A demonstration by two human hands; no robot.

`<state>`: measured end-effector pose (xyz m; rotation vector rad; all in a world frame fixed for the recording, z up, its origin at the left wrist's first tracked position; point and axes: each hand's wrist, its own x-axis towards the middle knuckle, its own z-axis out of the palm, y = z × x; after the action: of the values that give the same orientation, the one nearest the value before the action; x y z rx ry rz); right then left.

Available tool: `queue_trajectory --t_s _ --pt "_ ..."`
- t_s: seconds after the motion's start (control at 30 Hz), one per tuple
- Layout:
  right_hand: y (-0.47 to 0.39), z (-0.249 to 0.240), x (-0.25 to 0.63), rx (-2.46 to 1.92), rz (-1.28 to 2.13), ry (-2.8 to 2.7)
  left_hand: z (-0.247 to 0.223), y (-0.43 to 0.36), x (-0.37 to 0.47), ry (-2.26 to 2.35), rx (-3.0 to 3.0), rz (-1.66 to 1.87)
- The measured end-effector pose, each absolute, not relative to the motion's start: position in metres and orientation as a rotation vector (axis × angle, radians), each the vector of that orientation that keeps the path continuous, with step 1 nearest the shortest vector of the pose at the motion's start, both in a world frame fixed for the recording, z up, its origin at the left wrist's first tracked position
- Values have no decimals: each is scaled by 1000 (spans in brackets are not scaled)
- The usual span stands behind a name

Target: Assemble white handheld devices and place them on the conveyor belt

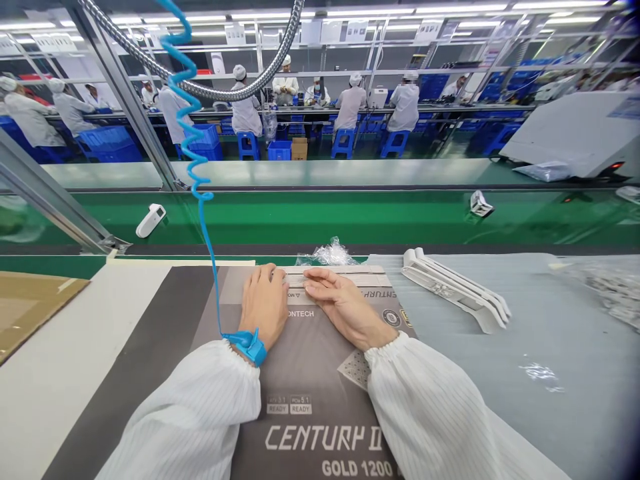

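Note:
A dark grey printed cardboard sheet (320, 360), lettered "CENTURY II GOLD 1200", lies in front of me. Across its far end run pale, narrow strips (367, 281); whether these are separate pieces or part of the print is unclear. My left hand (265, 303), a blue wrist strap (249, 345) at its wrist, bends its fingers over the strips' left part. Opposite it, my right hand (345, 307) brings thumb and fingertips together close to the strips. Whatever lies between the fingertips of either hand is too small to make out. Crumpled clear plastic (333, 253) sits just beyond.
Long white plastic parts (453, 287) rest on grey foam sheeting (500, 373) at right, near a bagged bundle (607, 287). A coiled blue cord (193, 133) hangs down to my wrist. Beyond runs a green conveyor (320, 217) carrying small white devices (151, 221). Brown cardboard (35, 303) lies left.

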<state>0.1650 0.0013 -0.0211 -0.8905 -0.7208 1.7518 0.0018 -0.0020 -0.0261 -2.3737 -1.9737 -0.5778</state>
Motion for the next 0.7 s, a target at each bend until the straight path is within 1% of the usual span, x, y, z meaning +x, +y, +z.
queue_trajectory --t_s 0.4,0.7 --pt "-1 -14 163 -949 1733 -727 -25 -3 3 -1987 -2378 -575" --pt "1 -18 165 -975 1720 -772 -28 -3 3 -1991 -2362 -598"
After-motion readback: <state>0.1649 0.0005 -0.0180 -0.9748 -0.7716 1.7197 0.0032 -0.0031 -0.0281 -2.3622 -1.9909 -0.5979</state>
